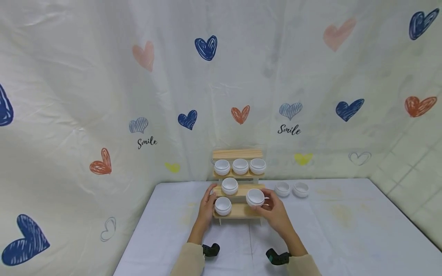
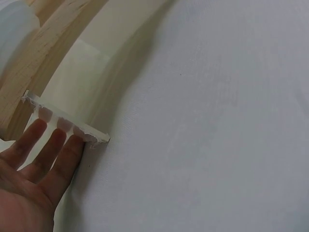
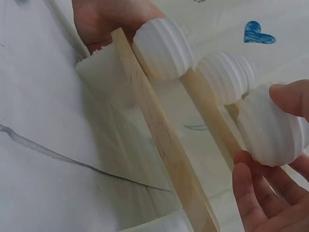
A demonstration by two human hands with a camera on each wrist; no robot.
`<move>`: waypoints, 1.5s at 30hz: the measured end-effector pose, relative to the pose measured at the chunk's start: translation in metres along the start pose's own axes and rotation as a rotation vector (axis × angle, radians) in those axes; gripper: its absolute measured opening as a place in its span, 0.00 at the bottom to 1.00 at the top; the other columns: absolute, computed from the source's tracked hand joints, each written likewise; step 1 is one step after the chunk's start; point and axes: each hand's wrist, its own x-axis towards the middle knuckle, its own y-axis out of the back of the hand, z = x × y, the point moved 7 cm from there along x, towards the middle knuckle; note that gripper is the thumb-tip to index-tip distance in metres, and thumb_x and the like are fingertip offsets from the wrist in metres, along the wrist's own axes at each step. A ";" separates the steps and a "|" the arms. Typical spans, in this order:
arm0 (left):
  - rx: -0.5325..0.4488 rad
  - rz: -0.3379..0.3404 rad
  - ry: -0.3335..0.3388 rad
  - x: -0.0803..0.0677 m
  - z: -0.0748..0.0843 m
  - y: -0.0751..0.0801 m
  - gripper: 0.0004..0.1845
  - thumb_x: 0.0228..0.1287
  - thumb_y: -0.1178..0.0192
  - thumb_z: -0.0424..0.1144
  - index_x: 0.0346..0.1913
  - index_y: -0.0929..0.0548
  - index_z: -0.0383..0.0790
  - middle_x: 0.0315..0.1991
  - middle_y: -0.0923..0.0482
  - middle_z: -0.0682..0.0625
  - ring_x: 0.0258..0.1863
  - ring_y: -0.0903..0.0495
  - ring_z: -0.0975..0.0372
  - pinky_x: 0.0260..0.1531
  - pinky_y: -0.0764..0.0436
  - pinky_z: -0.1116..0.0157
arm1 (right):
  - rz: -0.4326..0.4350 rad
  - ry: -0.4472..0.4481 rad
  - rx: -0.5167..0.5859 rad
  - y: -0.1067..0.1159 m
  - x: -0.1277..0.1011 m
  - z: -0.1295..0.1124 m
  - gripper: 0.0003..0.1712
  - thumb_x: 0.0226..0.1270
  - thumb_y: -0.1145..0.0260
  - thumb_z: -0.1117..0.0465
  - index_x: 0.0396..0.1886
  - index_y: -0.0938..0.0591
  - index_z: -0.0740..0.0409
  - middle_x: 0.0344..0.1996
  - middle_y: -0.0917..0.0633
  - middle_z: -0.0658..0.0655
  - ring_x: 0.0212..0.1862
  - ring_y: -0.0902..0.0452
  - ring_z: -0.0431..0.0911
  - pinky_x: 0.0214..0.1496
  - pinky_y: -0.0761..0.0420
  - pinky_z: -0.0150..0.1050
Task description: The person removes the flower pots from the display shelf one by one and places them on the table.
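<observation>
Both hands work at the wooden rack point(image 1: 238, 211) in the lower middle of the head view. Right hand point(image 1: 274, 211) grasps a white jar point(image 1: 255, 197) just above the bottom step's right end. Left hand point(image 1: 207, 207), fingers straight, rests against the rack's left side, beside another jar point(image 1: 223, 205).

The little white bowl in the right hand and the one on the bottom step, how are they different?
The held bowl is pinched by the right hand and tilts toward the camera; the bottom-step bowl sits free and upright on the wooden rack, beside the left hand. Both are small, white and ribbed.
</observation>
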 end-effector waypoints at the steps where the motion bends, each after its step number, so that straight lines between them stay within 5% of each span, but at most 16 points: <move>1: -0.005 -0.012 0.001 -0.001 0.004 0.000 0.24 0.82 0.52 0.44 0.76 0.31 0.49 0.45 0.19 0.37 0.46 0.22 0.59 0.53 0.28 0.62 | 0.007 0.003 0.004 0.001 0.000 0.000 0.41 0.54 0.19 0.65 0.67 0.28 0.59 0.60 0.22 0.61 0.51 0.21 0.39 0.52 0.19 0.26; 8: 0.005 -0.056 0.000 -0.013 0.024 -0.001 0.25 0.82 0.52 0.44 0.77 0.34 0.45 0.53 0.21 0.27 0.52 0.20 0.51 0.55 0.27 0.63 | 0.025 0.017 0.016 0.011 0.001 0.000 0.41 0.56 0.20 0.66 0.68 0.30 0.62 0.60 0.23 0.63 0.49 0.21 0.36 0.51 0.19 0.25; 24: -0.027 -0.052 -0.002 -0.014 0.024 -0.002 0.24 0.82 0.51 0.43 0.76 0.32 0.50 0.50 0.20 0.31 0.57 0.23 0.39 0.59 0.28 0.56 | 0.041 0.073 0.023 0.029 0.001 -0.001 0.39 0.59 0.23 0.68 0.68 0.29 0.62 0.61 0.24 0.62 0.49 0.22 0.35 0.51 0.19 0.25; 30: -0.021 -0.042 0.000 -0.014 0.024 -0.002 0.25 0.82 0.51 0.43 0.77 0.33 0.47 0.54 0.22 0.25 0.55 0.23 0.42 0.58 0.28 0.58 | 0.060 0.090 0.027 0.034 0.001 -0.003 0.38 0.59 0.23 0.68 0.69 0.29 0.62 0.60 0.24 0.62 0.49 0.22 0.36 0.50 0.19 0.25; 38: -0.005 -0.030 -0.015 -0.015 0.026 -0.001 0.24 0.82 0.51 0.42 0.76 0.32 0.47 0.46 0.20 0.32 0.45 0.22 0.55 0.52 0.28 0.62 | 0.085 0.064 -0.012 0.041 0.000 -0.004 0.38 0.62 0.23 0.65 0.70 0.29 0.60 0.61 0.23 0.61 0.50 0.23 0.34 0.50 0.20 0.24; 45: 0.001 -0.037 -0.017 -0.015 0.024 -0.001 0.23 0.82 0.52 0.43 0.75 0.31 0.51 0.47 0.19 0.34 0.47 0.21 0.56 0.54 0.28 0.62 | 0.110 0.073 -0.009 0.048 0.000 -0.002 0.38 0.61 0.23 0.65 0.69 0.29 0.61 0.59 0.23 0.59 0.49 0.23 0.33 0.49 0.20 0.23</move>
